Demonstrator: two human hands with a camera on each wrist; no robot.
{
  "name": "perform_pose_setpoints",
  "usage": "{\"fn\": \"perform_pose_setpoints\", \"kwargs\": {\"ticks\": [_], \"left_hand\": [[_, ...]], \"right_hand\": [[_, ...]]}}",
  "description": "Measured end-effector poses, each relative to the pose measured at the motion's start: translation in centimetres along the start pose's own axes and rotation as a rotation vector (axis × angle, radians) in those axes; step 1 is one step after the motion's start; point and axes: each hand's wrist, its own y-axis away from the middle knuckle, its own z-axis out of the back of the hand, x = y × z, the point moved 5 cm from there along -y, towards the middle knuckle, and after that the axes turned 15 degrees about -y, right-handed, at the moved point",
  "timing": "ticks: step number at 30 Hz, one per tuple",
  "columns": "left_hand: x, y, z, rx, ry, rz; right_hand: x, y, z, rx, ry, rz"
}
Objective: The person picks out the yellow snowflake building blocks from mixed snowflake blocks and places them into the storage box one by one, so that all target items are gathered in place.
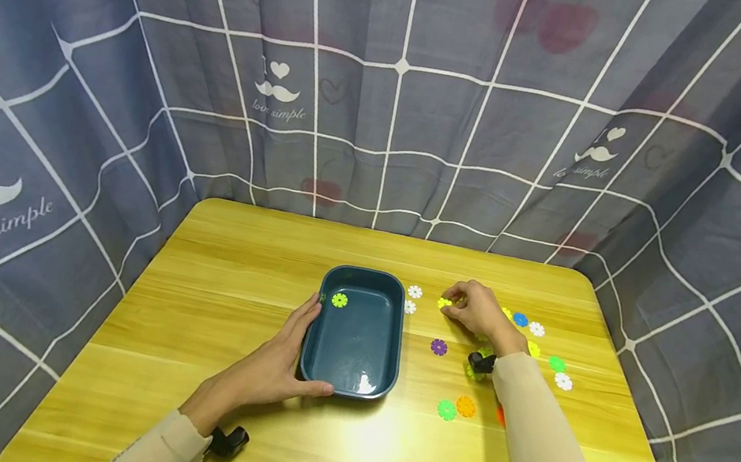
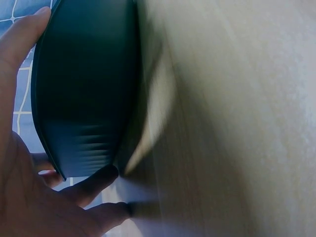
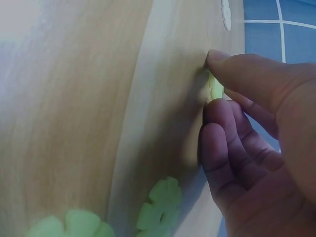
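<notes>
A dark teal rectangular tray [image 1: 353, 348] sits on the table, one yellow-green flower-shaped plastic disc [image 1: 339, 301] inside it near the far left corner. My left hand [image 1: 271, 368] grips the tray's near left corner, thumb along the near rim and fingers against the left side. To the right of the tray, my right hand [image 1: 479, 311] pinches a yellow flower-shaped disc [image 3: 216, 88] between thumb and fingertips, low over the tabletop. Two white discs [image 1: 411, 307] lie between the tray and that hand. A purple disc [image 1: 439, 347] lies nearer me.
Green [image 1: 447, 410] and orange discs [image 1: 466, 406] lie toward the front. Blue [image 1: 520, 319], white [image 1: 563, 381] and other coloured discs are scattered around the right forearm, which partly covers some. A grey-blue checked curtain [image 1: 361, 102] surrounds the wooden table [image 1: 229, 266].
</notes>
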Motion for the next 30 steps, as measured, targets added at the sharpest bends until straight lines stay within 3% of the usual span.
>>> {"fn": "perform_pose_setpoints", "kwargs": {"ticks": [11, 30], "left_hand": [[0.02, -0.06, -0.08, 0.008, -0.001, 0.012], [-0.24, -0.07, 0.02, 0.012, -0.01, 0.026]], "right_hand": [[-0.29, -0.03, -0.06, 0.001, -0.046, -0.04], [0.35, 0.39, -0.15, 0.003, 0.0, 0.037]]}}
